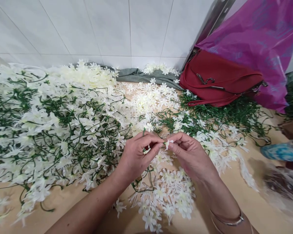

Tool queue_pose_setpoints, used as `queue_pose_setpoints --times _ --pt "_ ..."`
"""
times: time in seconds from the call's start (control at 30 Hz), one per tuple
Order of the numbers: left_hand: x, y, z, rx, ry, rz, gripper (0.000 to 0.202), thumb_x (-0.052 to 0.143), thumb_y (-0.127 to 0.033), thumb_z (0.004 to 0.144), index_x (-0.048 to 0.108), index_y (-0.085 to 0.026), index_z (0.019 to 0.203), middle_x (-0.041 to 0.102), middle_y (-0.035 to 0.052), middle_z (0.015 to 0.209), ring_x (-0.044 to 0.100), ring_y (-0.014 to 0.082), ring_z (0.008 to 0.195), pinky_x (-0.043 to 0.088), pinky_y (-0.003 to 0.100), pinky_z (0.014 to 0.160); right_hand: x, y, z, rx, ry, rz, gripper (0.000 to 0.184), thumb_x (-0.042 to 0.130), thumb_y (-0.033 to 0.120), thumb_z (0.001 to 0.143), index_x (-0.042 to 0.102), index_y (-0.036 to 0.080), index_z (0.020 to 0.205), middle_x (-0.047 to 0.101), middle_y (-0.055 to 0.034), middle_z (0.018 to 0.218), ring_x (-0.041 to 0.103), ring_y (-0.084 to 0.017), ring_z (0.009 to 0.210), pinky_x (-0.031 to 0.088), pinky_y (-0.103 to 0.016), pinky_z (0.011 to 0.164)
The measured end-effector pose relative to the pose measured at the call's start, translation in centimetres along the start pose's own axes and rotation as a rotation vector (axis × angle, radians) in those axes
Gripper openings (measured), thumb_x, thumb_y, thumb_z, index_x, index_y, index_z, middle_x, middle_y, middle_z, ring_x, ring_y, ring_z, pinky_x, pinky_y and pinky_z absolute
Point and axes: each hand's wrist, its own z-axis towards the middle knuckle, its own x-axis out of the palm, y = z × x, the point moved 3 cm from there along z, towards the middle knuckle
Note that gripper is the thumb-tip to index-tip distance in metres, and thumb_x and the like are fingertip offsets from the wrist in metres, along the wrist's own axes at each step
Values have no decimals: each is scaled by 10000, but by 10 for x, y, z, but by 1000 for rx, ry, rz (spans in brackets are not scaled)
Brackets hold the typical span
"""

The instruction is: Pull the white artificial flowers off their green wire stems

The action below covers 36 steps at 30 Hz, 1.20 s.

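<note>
1. Small white artificial flower [169, 145] sat front-left of the red handbag [221, 76], pinched in the right fingers [177, 149].
2. Left fingers [152, 139] gripped a thin green plastic stem [164, 143].
3. Gentle, straight alignment seemed best.

Left hand [139, 152] and right hand [194, 156] nearly meet, fingers [150, 139] apparently pinched; 2 forearms [92, 201] converge.

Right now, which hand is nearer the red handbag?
Right: the right hand is in front of the red handbag; the left hand is farther, to its front left.
</note>
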Motion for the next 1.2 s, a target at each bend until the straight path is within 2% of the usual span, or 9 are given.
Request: queue_pose_setpoints --times 0.17,0.37,0.6,0.87,1.0,1.2 --pt "0 5 -3 46 48 76 105 635 -120 970 703 -194 1001 752 48 913 695 172 865 557 281 776 -1 -6 -1 -7 9 -75 236 874 419 761 735 231 788 658 2 727 551 -152 659 454 -267 585" --pt "3 15 -6 46 87 76 76 643 -130 972 688 -192 977 748 44 886 690 179 845 544 281 752 3 -10 0 21 28 -83 283 882 459 730 730 223 765 649 8 694 556 -153 657 460 -283 604" --pt "7 21 -9 41 74 30 71 639 -144 980 690 -194 983 740 43 878 690 165 829 548 271 760 6 -12 1 44 31 -73 305 891 467 716 723 215 748 669 8 703 557 -147 653 467 -290 626" --pt "9 23 -10 67 58 74 82 614 -144 990 688 -177 981 736 54 886 696 169 836 548 269 741 6 -16 2 72 28 -69 313 899 461 713 728 205 767 675 6 723 564 -140 669 461 -282 648" --pt "8 20 -7 11 59 35 82 620 -143 989 688 -182 968 746 39 882 690 164 839 538 273 768 7 -12 3 119 80 61 307 912 448 712 725 222 804 666 18 727 592 -133 688 483 -272 680" --pt "8 23 -9 -145 78 -49 96 595 -166 1005 683 -188 973 753 15 854 703 146 795 520 263 739 2 -7 3 184 125 141 328 914 429 724 749 251 945 698 5 865 652 -149 818 522 -287 797"
